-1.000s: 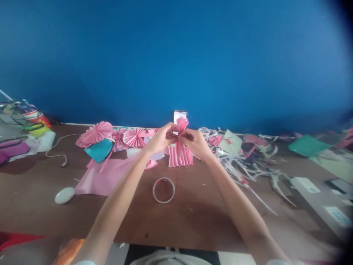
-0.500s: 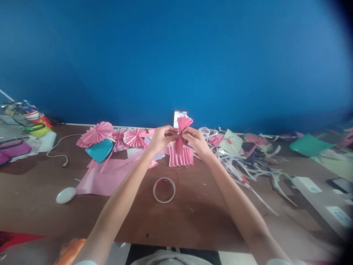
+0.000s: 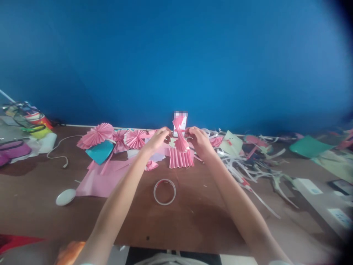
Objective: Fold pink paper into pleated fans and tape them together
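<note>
A pink pleated paper bow point(image 3: 180, 138), narrow at its middle, stands between my hands in front of an upright phone point(image 3: 184, 120). Just left of it is my left hand point(image 3: 161, 138), fingers curled and apart from the bow. On the other side my right hand point(image 3: 196, 138) has its fingertips near the bow's middle, by a thin reddish strand; whether they hold it is too small to tell. Below the bow lies a pleated pink strip point(image 3: 180, 159). A roll of tape point(image 3: 164, 192) lies nearer to me.
Pink paper fans point(image 3: 100, 134) and a pink sheet point(image 3: 99, 180) lie to the left, with a white oval object point(image 3: 65, 197). White paper strips point(image 3: 242, 167) are heaped on the right, near a grey box point(image 3: 320, 198). A blue wall rises behind.
My left hand has let go of the bow and moved slightly left. My right fingers have shifted right from the bow's middle. The bow now shows its pinched waist and leans a little.
</note>
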The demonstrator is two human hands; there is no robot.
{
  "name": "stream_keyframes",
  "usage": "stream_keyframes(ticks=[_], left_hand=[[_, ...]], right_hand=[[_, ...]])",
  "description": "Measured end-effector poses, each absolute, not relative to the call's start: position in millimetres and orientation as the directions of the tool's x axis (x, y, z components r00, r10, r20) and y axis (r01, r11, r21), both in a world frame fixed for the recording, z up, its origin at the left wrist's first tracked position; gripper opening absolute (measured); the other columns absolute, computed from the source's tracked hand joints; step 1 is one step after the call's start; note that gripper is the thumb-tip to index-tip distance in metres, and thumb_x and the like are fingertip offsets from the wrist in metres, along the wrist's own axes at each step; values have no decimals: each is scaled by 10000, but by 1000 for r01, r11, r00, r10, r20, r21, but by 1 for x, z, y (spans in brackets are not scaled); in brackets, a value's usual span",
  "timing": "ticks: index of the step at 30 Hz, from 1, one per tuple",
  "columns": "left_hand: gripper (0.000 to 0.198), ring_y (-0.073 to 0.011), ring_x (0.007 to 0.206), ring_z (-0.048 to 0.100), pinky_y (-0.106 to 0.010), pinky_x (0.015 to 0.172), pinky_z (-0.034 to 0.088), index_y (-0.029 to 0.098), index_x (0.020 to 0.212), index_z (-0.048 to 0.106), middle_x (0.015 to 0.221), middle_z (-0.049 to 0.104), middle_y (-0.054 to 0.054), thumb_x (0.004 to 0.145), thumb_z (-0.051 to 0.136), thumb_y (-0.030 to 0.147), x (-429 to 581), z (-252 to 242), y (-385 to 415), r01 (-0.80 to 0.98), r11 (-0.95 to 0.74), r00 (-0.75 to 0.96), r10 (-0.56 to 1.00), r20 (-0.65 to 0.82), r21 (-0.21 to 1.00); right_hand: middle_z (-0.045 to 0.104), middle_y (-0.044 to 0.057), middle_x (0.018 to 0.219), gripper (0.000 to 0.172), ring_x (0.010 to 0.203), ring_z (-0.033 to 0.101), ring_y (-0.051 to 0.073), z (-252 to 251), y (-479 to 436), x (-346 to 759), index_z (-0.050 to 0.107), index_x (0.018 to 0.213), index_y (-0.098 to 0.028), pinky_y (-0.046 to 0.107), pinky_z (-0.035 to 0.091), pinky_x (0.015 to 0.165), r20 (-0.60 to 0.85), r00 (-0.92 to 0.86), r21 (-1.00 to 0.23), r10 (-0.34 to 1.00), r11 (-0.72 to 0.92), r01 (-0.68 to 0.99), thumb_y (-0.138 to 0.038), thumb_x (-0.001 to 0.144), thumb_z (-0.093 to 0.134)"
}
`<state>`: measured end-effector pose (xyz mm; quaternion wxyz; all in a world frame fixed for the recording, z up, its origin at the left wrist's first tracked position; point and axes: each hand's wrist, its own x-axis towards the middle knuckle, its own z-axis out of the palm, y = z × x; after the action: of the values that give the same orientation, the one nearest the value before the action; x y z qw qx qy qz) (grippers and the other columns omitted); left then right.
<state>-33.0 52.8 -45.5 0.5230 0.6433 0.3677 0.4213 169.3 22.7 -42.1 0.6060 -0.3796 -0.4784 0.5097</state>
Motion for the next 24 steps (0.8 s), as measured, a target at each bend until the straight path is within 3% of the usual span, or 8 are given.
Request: stream_keyframes(ticks=[4,8,12,15,21,24], left_hand=[[146,-110,669,567,-258,638,439,174,791,543,861,648,-37,805,617,300,-24,-42,52,-354,31,408,904,125,935],[191,-67,614,487,-231,578,413,182,793,529,948,658,-35,810,642,336,-12,-41,47,-534,78,361,922,143,842],[248,-48,586,414,-217,500,364,202,874,556,1089,636,-32,808,682,405,-4,-44,40,-595,38,308,933,184,803],[302,-50,555,373,-229,462,333,215,858,540,1095,625,-24,789,701,461,0,-49,38,-578,-21,267,940,214,816],[334,-122,805,569,-261,618,453,216,816,502,1079,635,-45,789,719,468,-1,-55,44,-572,-65,252,935,250,818],[312,-91,622,494,-242,536,396,215,839,501,860,606,-14,821,683,468,-3,-56,46,-533,-31,328,914,240,846]], right_hand=[[661,52,1021,214,797,584,173,-36,23,175,473,706,-223,282,450,615,179,52,-929,983,186,-320,-390,753,599],[655,68,1142,299,875,596,212,-32,18,175,400,737,-240,327,478,658,172,-18,-905,985,151,-397,-491,798,551],[626,53,957,296,721,517,170,-37,20,172,371,747,-249,293,410,574,218,-42,-896,975,183,-404,-490,848,512],[518,19,775,305,636,436,160,-40,23,173,362,740,-253,290,373,542,253,-44,-908,967,221,-357,-497,880,479],[334,-27,663,320,557,335,136,-41,24,171,360,713,-243,272,365,518,233,-107,-861,967,154,-484,-429,866,571],[302,-40,652,300,535,316,115,-43,23,169,375,716,-234,247,351,496,164,-151,-822,975,51,-567,-365,845,612]])
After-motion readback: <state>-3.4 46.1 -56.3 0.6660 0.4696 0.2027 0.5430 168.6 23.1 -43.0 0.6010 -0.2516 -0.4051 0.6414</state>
